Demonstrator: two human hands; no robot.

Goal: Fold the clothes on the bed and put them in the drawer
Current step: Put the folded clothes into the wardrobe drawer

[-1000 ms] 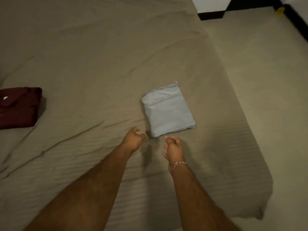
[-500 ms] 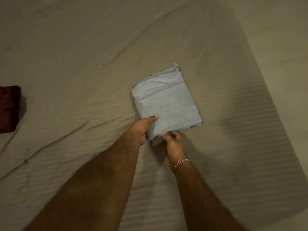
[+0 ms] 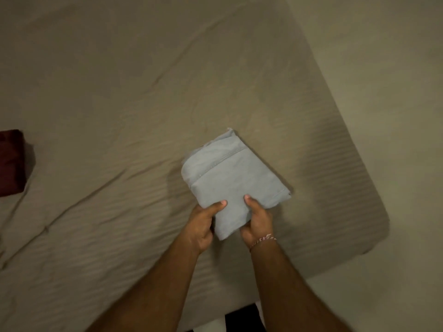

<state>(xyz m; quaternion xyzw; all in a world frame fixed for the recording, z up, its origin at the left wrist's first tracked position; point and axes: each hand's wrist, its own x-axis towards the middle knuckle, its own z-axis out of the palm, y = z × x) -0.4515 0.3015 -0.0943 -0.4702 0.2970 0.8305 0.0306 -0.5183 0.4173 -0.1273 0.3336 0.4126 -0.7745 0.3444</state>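
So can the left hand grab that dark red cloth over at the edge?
Probably not right now. The left hand grips the folded blue cloth with the right hand. The dark red cloth lies far to the left on the bed.

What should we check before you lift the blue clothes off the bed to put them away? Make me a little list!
1. Folded blue garment is a neat, compact bundle: ok.
2. Left hand grips its near edge, thumb on top: ok.
3. Right hand grips the same near edge, thumb on top: ok.
4. Far end of the bundle supported: cannot tell; both hands hold only the near edge, so it may droop when lifted.
5. Maroon garment on the bed out of the way: ok, it lies well off to the left.
6. Drawer open and ready: cannot tell, it is not in view.
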